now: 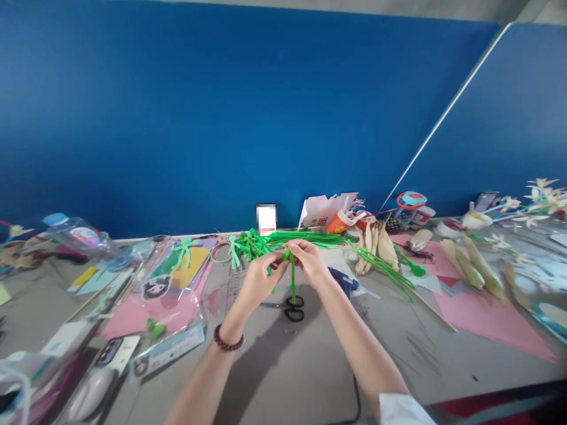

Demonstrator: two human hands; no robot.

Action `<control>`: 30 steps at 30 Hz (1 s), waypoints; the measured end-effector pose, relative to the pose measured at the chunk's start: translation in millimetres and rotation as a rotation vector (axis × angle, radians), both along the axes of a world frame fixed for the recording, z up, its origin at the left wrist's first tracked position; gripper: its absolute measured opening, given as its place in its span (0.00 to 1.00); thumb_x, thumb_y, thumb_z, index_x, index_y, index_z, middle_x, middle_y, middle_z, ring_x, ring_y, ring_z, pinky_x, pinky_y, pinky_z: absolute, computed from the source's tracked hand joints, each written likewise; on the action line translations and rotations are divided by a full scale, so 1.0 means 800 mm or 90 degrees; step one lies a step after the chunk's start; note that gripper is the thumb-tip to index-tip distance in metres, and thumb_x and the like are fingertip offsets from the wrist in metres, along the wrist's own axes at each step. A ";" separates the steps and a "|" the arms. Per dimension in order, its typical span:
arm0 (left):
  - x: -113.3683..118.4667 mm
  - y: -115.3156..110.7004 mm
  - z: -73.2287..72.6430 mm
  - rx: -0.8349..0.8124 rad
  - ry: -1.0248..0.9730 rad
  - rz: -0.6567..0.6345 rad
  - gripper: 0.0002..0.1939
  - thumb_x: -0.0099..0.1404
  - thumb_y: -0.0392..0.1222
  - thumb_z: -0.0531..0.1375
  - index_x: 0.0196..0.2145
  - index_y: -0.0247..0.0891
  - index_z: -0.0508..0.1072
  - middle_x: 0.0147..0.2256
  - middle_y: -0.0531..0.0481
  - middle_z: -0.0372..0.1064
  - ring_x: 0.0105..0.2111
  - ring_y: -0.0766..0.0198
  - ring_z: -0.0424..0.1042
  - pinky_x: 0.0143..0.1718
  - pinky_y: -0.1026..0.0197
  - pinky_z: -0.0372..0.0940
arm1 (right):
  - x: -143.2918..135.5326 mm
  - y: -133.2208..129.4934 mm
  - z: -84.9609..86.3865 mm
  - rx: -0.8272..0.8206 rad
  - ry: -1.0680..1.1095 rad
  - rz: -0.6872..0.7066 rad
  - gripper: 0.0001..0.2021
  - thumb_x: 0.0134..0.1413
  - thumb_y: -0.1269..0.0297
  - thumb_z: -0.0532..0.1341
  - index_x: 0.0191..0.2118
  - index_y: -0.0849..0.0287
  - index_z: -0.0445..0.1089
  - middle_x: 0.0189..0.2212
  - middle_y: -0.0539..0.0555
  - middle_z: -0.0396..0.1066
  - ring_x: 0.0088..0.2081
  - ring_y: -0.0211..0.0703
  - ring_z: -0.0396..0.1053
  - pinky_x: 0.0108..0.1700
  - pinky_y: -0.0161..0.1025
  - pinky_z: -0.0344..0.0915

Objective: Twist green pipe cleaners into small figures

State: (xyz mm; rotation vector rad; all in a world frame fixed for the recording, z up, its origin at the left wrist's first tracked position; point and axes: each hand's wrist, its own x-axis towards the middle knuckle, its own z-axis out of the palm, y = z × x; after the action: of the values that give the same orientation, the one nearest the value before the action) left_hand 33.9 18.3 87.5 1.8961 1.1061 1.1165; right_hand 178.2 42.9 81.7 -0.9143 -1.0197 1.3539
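Both hands meet above the middle of the table, at a green pipe cleaner (293, 277) that is bent at the top and hangs down. My right hand (310, 262) pinches its upper end between thumb and fingertips. My left hand (262, 278) is closed on its other side, with a beaded bracelet on the wrist. Scissors with black handles (295, 314) lie just below, the hanging end overlapping them in view. Beyond the hands are a clump of green twisted shapes (252, 243) and a bundle of straight green pipe cleaners (305, 237).
A blue glue gun (344, 282) lies right of my right hand. Dried husks (385, 251) and pink paper (491, 319) are farther right. On the left lie a clear bag (172, 289), a bottle (73, 233) and a white mouse (93, 392). A phone (266, 218) leans on the blue partition.
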 end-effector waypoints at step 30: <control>-0.010 0.013 -0.022 0.292 0.092 0.110 0.08 0.61 0.32 0.53 0.37 0.37 0.69 0.39 0.44 0.70 0.41 0.59 0.69 0.42 0.58 0.65 | 0.008 -0.009 0.006 0.287 -0.231 0.068 0.09 0.55 0.62 0.59 0.39 0.53 0.75 0.36 0.54 0.67 0.29 0.36 0.66 0.29 0.34 0.65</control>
State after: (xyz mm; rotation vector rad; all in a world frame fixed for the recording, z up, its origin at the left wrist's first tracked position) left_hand 26.2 28.8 70.0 2.2946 1.1852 1.4462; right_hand 184.6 35.6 86.4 -0.7809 -1.5960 0.9958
